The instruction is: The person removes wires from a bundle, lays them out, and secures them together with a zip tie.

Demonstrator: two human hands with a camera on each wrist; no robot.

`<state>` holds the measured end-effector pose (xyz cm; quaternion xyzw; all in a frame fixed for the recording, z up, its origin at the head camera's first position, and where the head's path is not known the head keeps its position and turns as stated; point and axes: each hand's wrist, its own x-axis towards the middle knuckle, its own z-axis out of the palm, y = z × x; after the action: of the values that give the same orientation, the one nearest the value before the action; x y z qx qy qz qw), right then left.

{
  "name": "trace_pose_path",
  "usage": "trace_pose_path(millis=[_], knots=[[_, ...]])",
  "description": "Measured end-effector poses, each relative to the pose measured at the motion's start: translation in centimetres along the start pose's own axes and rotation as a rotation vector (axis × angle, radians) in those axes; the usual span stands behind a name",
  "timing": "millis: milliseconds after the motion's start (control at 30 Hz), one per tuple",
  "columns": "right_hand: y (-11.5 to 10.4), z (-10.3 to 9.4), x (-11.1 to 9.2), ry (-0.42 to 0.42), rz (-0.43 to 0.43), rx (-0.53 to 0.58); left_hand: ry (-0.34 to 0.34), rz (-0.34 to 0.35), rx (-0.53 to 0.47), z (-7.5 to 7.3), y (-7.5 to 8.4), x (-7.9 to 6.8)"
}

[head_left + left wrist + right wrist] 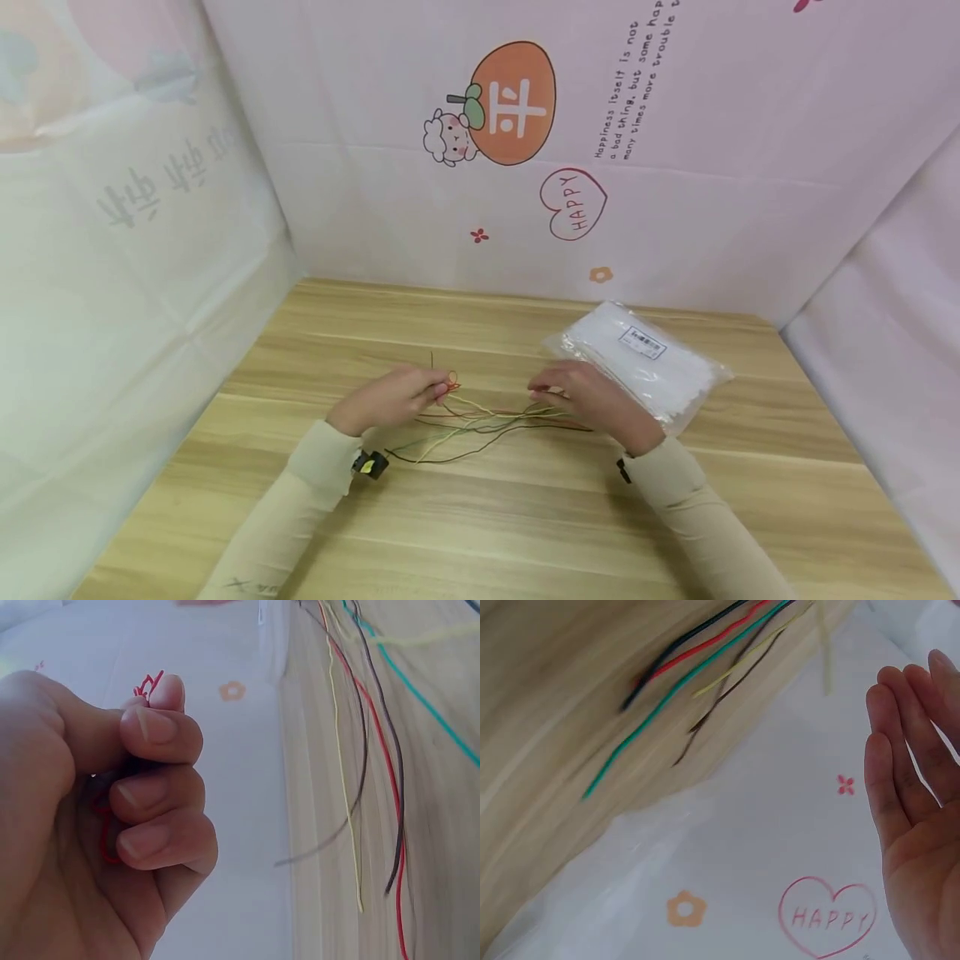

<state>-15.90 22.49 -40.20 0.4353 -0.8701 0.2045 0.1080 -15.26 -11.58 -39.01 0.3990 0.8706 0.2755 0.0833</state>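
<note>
Rising along the far, left and right sides, a pale printed cloth (375, 217) encloses a wood-grained table (495, 533). Two cream sleeves reach in from the near edge, the left sleeve (270, 508) and the right sleeve (708, 508) spread well apart. On the far right part of the table lies a clear plastic packet (596, 333) with white contents. The right hand (600, 404) is just beside the packet's near left side and partly overlaps it from the head camera; whether they touch, I cannot tell. In the right wrist view its fingers are straight and relaxed, with nothing seen in its grasp. The left hand (393, 398) is on the left, its fingers curled closed and pinching a red cord (107, 836), which shows as small loops at the fingertips and again inside the palm. A loose bunch of thin cords stretches across the middle of the table between the two hands, crossing and fanning out at both ends: a green cord (637, 724), a yellow cord (338, 742), a black cord (664, 661) and others in red and dark brown. A black device (371, 464) sits at the left cuff. A small label (642, 343) with a blue border marks the packet's upper face.
</note>
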Motion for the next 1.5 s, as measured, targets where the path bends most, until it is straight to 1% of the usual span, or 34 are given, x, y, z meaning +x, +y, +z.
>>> trace_pose_path(millis=[100,233,333,500,600,733,833,933,1000,1100,1200,1267,1400,1500], knots=[[-1.2,0.2,1.0,0.018,-0.017,0.017,-0.007,0.015,0.005,0.4,0.4,0.7],[-2.7,0.5,2.2,0.035,-0.02,0.028,-0.016,0.026,0.003,0.8,0.9,1.5],[-3.5,0.8,2.9,0.06,-0.029,0.004,-0.022,0.053,-0.002,1.1,1.2,2.1],[-4.1,1.4,3.6,0.122,-0.057,-0.047,-0.016,0.085,0.002,1.6,1.8,2.8],[-4.2,1.7,3.6,0.155,-0.089,-0.017,-0.008,0.09,-0.015,1.8,2.2,3.1],[-4.1,1.9,3.3,0.191,-0.13,0.08,-0.01,0.107,-0.04,1.9,2.3,3.2],[-3.8,1.9,2.8,0.2,-0.116,0.135,-0.03,0.1,-0.056,1.7,2.1,3.1],[-3.5,1.5,2.4,0.198,-0.046,0.174,-0.044,0.068,-0.069,1.5,1.7,2.8],[-3.3,1.3,2.2,0.182,0.002,0.19,-0.049,0.047,-0.075,1.4,1.5,2.6],[-3.2,1.0,2.1,0.131,0.023,0.159,-0.052,0.023,-0.064,1.3,1.3,2.5],[-3.4,1.0,2.2,0.071,-0.016,0.069,-0.054,0.007,-0.041,1.4,1.4,2.6],[-3.7,1.1,2.4,0.053,-0.042,0.023,-0.052,0.017,-0.022,1.6,1.5,2.8],[-3.9,1.2,2.5,0.055,-0.066,-0.037,-0.052,0.054,-0.013,1.8,1.6,3.0],[-3.7,0.7,2.3,0.082,-0.045,-0.04,-0.046,0.045,-0.019,1.7,1.5,2.9]])
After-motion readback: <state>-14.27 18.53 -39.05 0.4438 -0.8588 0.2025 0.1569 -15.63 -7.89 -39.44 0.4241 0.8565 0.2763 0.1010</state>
